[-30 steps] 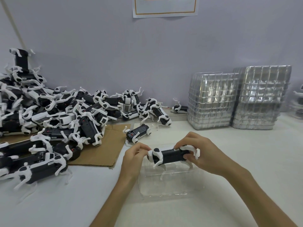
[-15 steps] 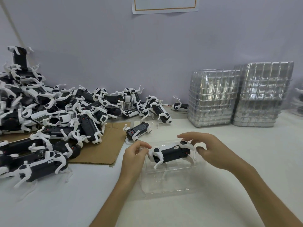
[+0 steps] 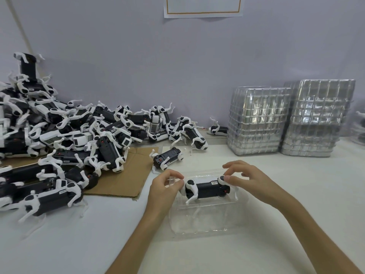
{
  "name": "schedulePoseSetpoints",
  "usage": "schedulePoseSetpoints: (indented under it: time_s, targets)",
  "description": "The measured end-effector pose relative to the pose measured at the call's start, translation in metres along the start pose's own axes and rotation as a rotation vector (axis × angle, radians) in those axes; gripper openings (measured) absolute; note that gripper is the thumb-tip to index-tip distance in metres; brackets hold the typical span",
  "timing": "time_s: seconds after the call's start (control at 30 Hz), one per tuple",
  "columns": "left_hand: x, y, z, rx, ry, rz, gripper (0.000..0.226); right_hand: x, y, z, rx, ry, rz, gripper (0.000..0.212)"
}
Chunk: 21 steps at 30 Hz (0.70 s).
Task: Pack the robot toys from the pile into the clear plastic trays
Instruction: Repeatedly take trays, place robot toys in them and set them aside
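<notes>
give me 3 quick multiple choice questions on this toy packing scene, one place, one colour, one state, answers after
1. Where do the stacks of clear trays stand?
A on the cardboard B on the floor C at the right, against the wall
2. What colours is the robot toy held at the clear tray in front?
A black and white B red and yellow C all green
3. How does that toy sit?
A on its back B legs down C standing on end
Answers: 1 C, they stand right of the pile, at the wall.
2 A, black body, white legs.
3 B, left hand and right hand hold its ends, white legs pointing down.
</notes>
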<state>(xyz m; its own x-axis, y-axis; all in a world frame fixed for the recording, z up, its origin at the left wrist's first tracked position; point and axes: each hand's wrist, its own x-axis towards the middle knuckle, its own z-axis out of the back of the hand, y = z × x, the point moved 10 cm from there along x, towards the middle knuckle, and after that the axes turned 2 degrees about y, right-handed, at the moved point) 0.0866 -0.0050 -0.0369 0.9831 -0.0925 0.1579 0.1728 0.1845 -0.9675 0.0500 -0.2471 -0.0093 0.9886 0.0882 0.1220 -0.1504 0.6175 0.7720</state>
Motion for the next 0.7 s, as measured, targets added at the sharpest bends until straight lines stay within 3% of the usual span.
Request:
schedulePoseSetpoints:
  time_s: [0.17,0.33,0.4,0.47,0.57,0.7]
  targets:
    - [0.002,0.003,0.001,0.010,0.003,0.011,0.014,-0.001,-0.011,-0.003,0.023,0.037,-0.067,0.015]
    - [-0.002,0.007,0.015,0.087,-0.138,0.079,0.018,-0.009,-0.039,-0.009,0.039,0.172,-0.290,0.074]
    - [0.000,0.018,0.016,0.305,-0.083,0.191,0.037,-0.015,-0.049,-0.018,0.045,0.267,-0.358,0.071]
    - [0.003,0.025,0.014,0.342,-0.022,0.223,0.044,-0.020,-0.040,-0.029,0.085,0.338,-0.329,0.059]
    - [0.004,0.009,0.014,0.089,-0.037,0.059,0.022,0.002,-0.028,-0.033,0.144,0.211,-0.262,0.052]
    - [0.001,-0.023,0.025,-0.054,-0.106,-0.171,0.031,0.009,-0.018,-0.024,0.443,0.063,-0.145,0.050]
